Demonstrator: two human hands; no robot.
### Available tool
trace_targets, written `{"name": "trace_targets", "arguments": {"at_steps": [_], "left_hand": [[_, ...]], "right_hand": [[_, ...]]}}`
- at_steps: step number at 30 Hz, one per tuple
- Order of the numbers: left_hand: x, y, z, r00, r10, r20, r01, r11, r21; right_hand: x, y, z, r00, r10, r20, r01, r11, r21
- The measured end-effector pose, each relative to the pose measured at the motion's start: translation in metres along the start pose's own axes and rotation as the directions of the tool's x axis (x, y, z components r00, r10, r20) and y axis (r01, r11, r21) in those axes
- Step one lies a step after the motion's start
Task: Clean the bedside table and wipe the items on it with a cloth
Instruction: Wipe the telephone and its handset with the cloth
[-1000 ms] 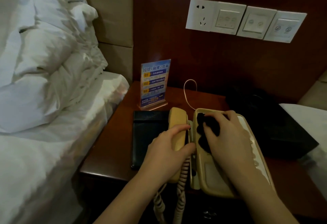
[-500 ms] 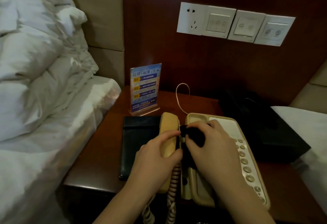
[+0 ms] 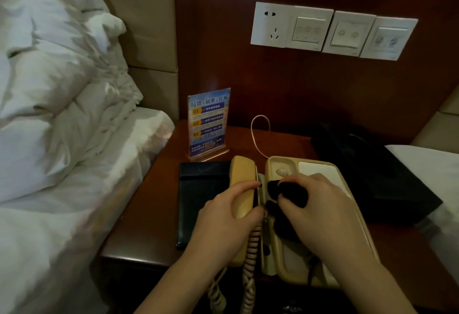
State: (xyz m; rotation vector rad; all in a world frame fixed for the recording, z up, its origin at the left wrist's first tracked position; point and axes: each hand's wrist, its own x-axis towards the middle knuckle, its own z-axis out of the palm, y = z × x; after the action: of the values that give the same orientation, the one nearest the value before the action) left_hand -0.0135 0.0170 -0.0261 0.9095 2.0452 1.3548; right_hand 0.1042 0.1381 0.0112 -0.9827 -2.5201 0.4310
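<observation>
A beige telephone base (image 3: 320, 172) sits on the dark wooden bedside table (image 3: 154, 204). Its beige handset (image 3: 242, 177) is lifted off the cradle and held just left of the base; my left hand (image 3: 223, 221) grips it round the middle. My right hand (image 3: 323, 214) holds a dark cloth (image 3: 285, 192) bunched under its fingers and presses it into the empty cradle of the base. The coiled cord (image 3: 250, 259) hangs from the handset over the table's front edge.
A dark folder (image 3: 198, 189) lies flat left of the phone. A blue sign card (image 3: 208, 122) in a clear stand is behind it. A black box (image 3: 380, 179) fills the right side. White bedding (image 3: 49, 115) lies left; wall switches (image 3: 332, 30) are above.
The cloth under my right hand went from the top of the cradle toward the handset side, then settled mid-cradle. The view shifted, so the phone sits lower in frame. My left hand kept gripping the handset.
</observation>
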Motion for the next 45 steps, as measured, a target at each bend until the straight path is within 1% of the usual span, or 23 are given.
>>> {"name": "trace_targets", "arguments": {"at_steps": [3,5,7,10,11,13,15,16,18,21,22,27,28,30,34,36,39,40,42,45], "left_hand": [[-0.001,0.001,0.001,1.000,0.010,-0.004,-0.010,1.000,0.017],[-0.001,0.001,0.001,1.000,0.013,-0.007,-0.013,1.000,0.020],[0.000,0.000,0.000,1.000,0.017,-0.002,-0.017,1.000,0.021],[0.001,-0.002,0.000,1.000,0.024,0.006,-0.025,0.999,0.041],[0.001,-0.002,0.001,1.000,0.024,0.001,-0.024,0.999,0.047],[0.001,-0.004,0.002,1.000,0.015,-0.002,-0.015,0.999,0.051],[0.000,-0.005,0.003,1.000,0.013,-0.004,-0.013,0.998,0.054],[0.000,-0.005,0.003,1.000,0.014,-0.004,-0.014,0.998,0.058],[0.000,-0.005,0.003,1.000,0.023,-0.008,-0.022,0.998,0.064],[0.002,-0.003,0.003,0.999,0.030,-0.023,-0.028,0.996,0.088],[0.002,-0.003,0.003,0.999,0.026,-0.023,-0.023,0.996,0.091],[0.000,-0.003,0.002,1.000,0.014,0.005,-0.014,0.996,0.083],[0.000,-0.002,0.001,1.000,0.016,0.006,-0.016,0.996,0.082],[0.000,-0.001,0.001,1.000,0.022,0.002,-0.022,0.995,0.094],[0.000,-0.002,0.002,0.999,0.031,-0.012,-0.030,0.993,0.114],[0.001,-0.003,0.002,1.000,0.028,-0.008,-0.027,0.994,0.108],[0.000,-0.001,0.001,1.000,0.015,0.008,-0.016,0.996,0.093],[0.000,-0.001,0.001,1.000,0.016,0.008,-0.017,0.995,0.098],[0.000,0.000,0.001,1.000,0.025,-0.001,-0.024,0.993,0.115],[-0.001,0.000,0.001,0.999,0.034,-0.015,-0.031,0.991,0.129]], "right_hand": [[0.001,0.012,-0.012,0.998,0.064,-0.015,-0.064,0.997,-0.030],[-0.001,0.009,-0.012,0.998,0.066,-0.024,-0.067,0.996,-0.054],[-0.008,-0.001,-0.006,1.000,0.020,-0.003,-0.020,0.997,-0.072],[-0.023,-0.010,0.002,0.995,-0.073,0.067,0.076,0.996,-0.048],[-0.024,-0.007,0.002,0.994,-0.078,0.076,0.081,0.996,-0.047],[-0.022,0.005,-0.006,0.997,-0.020,0.069,0.024,0.999,-0.047],[-0.018,0.013,-0.015,0.999,0.047,0.026,-0.045,0.997,-0.068],[-0.019,0.013,-0.017,0.998,0.056,0.012,-0.055,0.994,-0.090],[-0.025,0.002,-0.014,1.000,0.016,0.023,-0.013,0.992,-0.123],[-0.039,-0.015,0.000,0.993,-0.085,0.081,0.091,0.993,-0.075],[-0.039,-0.013,0.001,0.992,-0.096,0.087,0.102,0.992,-0.071],[-0.028,0.010,-0.018,0.999,0.032,0.037,-0.029,0.997,-0.072],[-0.028,0.009,-0.019,0.999,0.040,0.035,-0.037,0.996,-0.086],[-0.033,-0.003,-0.015,0.999,0.015,0.050,-0.009,0.993,-0.115],[-0.042,-0.013,-0.004,0.990,-0.054,0.129,0.060,0.997,-0.046],[-0.039,-0.004,-0.010,0.993,-0.022,0.113,0.027,0.999,-0.047],[-0.035,0.004,-0.019,0.998,0.030,0.059,-0.024,0.995,-0.093],[-0.036,0.002,-0.019,0.998,0.022,0.052,-0.016,0.994,-0.109],[-0.042,-0.006,-0.014,0.996,-0.021,0.083,0.031,0.993,-0.117],[-0.051,-0.014,-0.006,0.981,-0.089,0.170,0.097,0.995,-0.036]]}}
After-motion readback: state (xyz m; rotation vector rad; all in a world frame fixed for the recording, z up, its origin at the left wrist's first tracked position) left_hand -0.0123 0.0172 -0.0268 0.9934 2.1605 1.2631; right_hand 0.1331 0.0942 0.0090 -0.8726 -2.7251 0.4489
